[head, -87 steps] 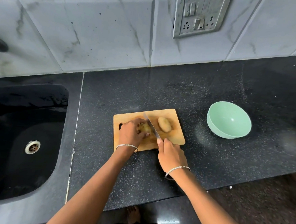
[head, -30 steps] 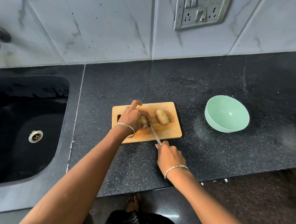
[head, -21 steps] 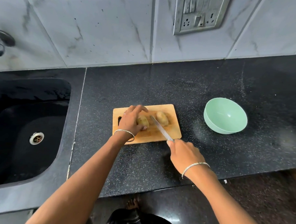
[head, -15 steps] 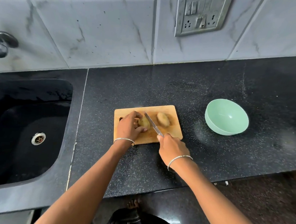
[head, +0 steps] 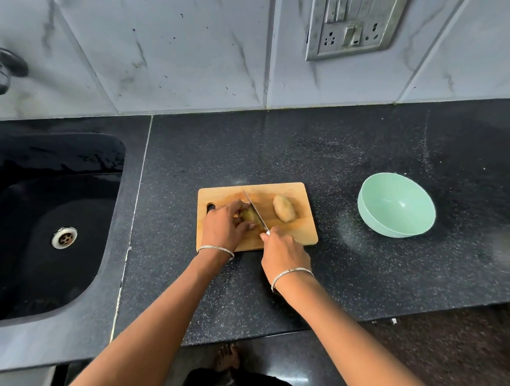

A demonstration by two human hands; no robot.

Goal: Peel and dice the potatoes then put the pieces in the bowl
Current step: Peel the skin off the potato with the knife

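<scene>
Left hand [head: 221, 228] grips a potato [head: 249, 215] on the wooden cutting board [head: 301, 192]. Right hand [head: 284, 251] holds the knife [head: 254, 209], blade across that potato. Second potato [head: 284, 208] on board's right part. Mint-green bowl [head: 395, 214] right of board, apart.

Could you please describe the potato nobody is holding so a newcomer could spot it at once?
Find the wooden cutting board on the counter, left of the green bowl. The potato lies on its right half, untouched; its neighbour is gripped by the left hand.
</scene>
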